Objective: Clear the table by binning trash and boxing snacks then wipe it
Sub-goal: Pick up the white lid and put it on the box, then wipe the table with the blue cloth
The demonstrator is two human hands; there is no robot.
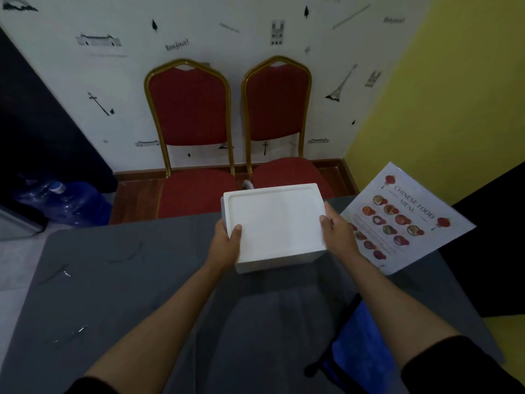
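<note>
Both arms out, left hand (227, 240) & right hand (336, 231) gripping box (277, 223) sides

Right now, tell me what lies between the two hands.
The white box, lid on; left hand and right hand grip its sides, seen in the head view.

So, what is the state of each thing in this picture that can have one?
white box: closed, held between both hands.
left hand: grips the box's left side, thumb on top.
right hand: grips the box's right side.
menu: face up, flat, on the table's right part.
blue cloth: bunched at the near right, untouched.
red chairs: side by side, nobody seated.
</note>
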